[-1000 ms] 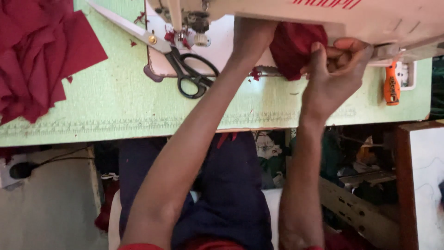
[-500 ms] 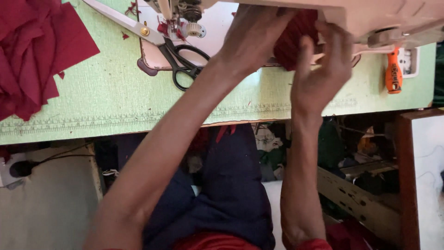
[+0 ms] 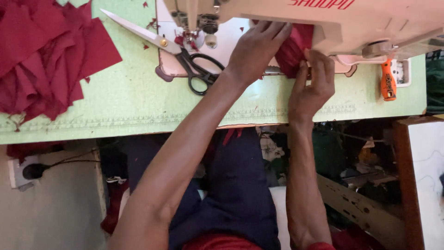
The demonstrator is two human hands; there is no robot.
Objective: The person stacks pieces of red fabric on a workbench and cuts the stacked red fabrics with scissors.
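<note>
Head view shows us our left hand (image 3: 256, 48) pressing flat and our right hand (image 3: 314, 85) pinching the folded red cloth (image 3: 296, 46) under the sewing machine (image 3: 323, 18) arm, steadying it on the green worktop (image 3: 138, 102) beside the scissors (image 3: 185, 58)

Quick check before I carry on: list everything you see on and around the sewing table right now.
sewing machine: one, cream, top of view, over the table's far side
red fabric piece: one, dark red, under the machine arm, between both hands
scissors: one, steel blades, black handles, lying left of the hands
fabric pile: one heap, dark red, table's left end
screwdriver: one, orange handle, table's right side
table: one, pale green top
wall socket: one, white with black plug, lower left
left hand: pressing on the fabric piece
right hand: fingers on the fabric piece
</note>
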